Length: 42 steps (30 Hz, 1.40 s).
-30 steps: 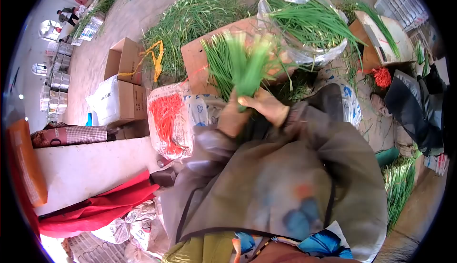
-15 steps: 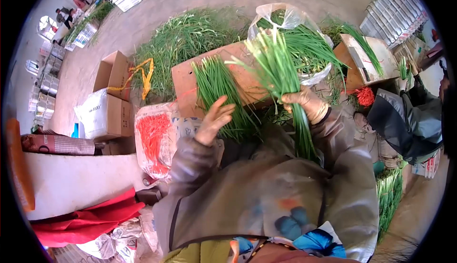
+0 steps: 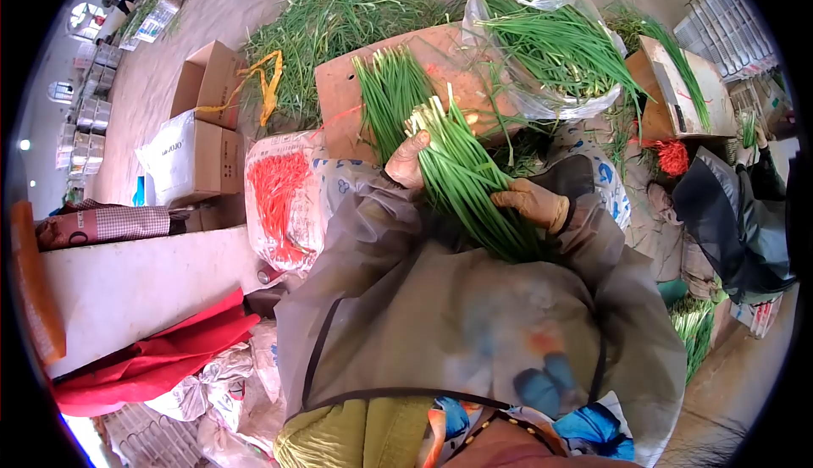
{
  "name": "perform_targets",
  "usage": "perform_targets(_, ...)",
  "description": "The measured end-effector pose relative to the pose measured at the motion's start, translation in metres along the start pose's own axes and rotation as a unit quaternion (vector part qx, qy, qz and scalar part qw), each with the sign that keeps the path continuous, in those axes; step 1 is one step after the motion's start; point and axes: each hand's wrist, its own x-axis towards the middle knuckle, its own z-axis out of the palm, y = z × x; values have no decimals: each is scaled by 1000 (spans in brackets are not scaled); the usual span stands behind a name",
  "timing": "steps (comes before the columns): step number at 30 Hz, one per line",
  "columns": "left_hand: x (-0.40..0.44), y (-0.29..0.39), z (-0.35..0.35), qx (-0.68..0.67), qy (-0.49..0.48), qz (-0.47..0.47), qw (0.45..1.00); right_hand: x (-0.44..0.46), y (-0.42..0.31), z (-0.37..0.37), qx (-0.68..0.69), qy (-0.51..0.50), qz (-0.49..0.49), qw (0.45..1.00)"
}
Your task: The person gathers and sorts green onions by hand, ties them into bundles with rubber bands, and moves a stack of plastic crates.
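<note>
A bunch of green chives [image 3: 464, 167] lies slanted in front of me, pale cut ends up and to the left, leaf tips down against my apron. My left hand [image 3: 408, 161] is closed around the bunch near the pale ends, thumb on top. Lower down, my gloved right hand [image 3: 535, 204] grips the same bunch from the right side. Just behind it, another pile of chives [image 3: 391, 87] rests on a brown board [image 3: 337, 87], partly hidden by the held bunch.
An open clear plastic bag [image 3: 559, 110] of chives lies beyond the board, with a heap of loose greens [image 3: 339, 11] behind. Red ties [image 3: 279, 201] lie on a sack at left, near a cardboard box [image 3: 216, 159]. Another person's dark apron [image 3: 720, 214] shows at right.
The bunch came down from upright to slanted across my lap. My left hand, empty and raised before, now grips its pale end. My right hand moved slightly lower, still gripping it.
</note>
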Motion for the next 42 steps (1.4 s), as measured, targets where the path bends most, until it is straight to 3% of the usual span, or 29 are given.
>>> perform_targets(3,0,3,-16,28,-19,-16,999,5,4,-8,-24,-44,72,996)
perform_targets(4,0,8,-16,5,-35,-65,997,3,-4,-12,-179,-28,13,983)
perform_targets(5,-1,8,-15,7,-32,-62,998,-1,-12,-17,-180,-33,12,983)
perform_targets(7,-2,13,-2,47,26,-56,997,-1,-35,-28,-235,178,-75,953)
perform_targets(9,3,13,2,28,-43,-82,995,14,-83,-27,-157,259,-213,929)
perform_targets(10,9,9,0,9,-68,-99,993,21,-113,-19,-268,258,-264,890)
perform_targets(12,9,16,26,56,-32,-116,991,48,-152,0,-476,226,-348,775)
perform_targets(13,11,17,30,107,-54,-82,989,64,-158,5,-575,207,-369,700)
perform_targets(14,18,5,15,177,-30,-17,984,84,-152,3,-576,133,-331,736)
perform_targets(15,18,-4,0,238,-14,39,970,93,-148,-2,-634,18,-247,732)
perform_targets(16,11,-2,5,265,-5,33,964,99,-140,-2,-471,-69,-88,875)
perform_targets(17,13,-2,11,289,0,23,957,104,-136,-8,-463,-90,-78,878)
perform_targets(19,19,-5,13,249,-18,-6,968,104,-134,-11,-436,-76,-76,893)
perform_targets(20,21,-2,13,246,-76,2,966,102,-134,-12,-390,-37,-87,916)
perform_targets(21,25,-3,12,245,-75,7,967,100,-132,-16,-342,1,-96,935)
perform_targets(23,31,0,9,212,-40,-90,972,97,-119,-39,-173,62,-124,975)
perform_targets(25,41,20,21,243,-13,-73,967,86,-120,-72,-107,122,-140,977)
perform_targets(27,57,40,30,-24,-52,109,992,84,-92,-141,-228,206,-178,935)
perform_targets(29,72,81,62,54,-56,187,979,71,-95,-185,-277,312,-182,890)
perform_targets(30,86,93,58,227,-32,203,952,64,-95,-216,-248,340,-198,885)
perform_targets(32,109,84,58,226,19,224,948,49,-109,-236,-218,364,-209,881)
perform_targets(34,115,78,69,163,17,218,962,39,-138,-214,-245,449,-275,814)
perform_targets(35,117,76,71,129,7,226,966,38,-148,-199,-244,446,-278,815)
perform_targets(38,117,66,72,117,24,212,970,39,-166,-134,-243,297,-217,897)
perform_targets(41,112,47,56,124,43,204,970,59,-169,-68,-221,149,-196,944)
perform_targets(42,108,44,51,-4,80,180,980,62,-147,-72,-293,132,-169,932)
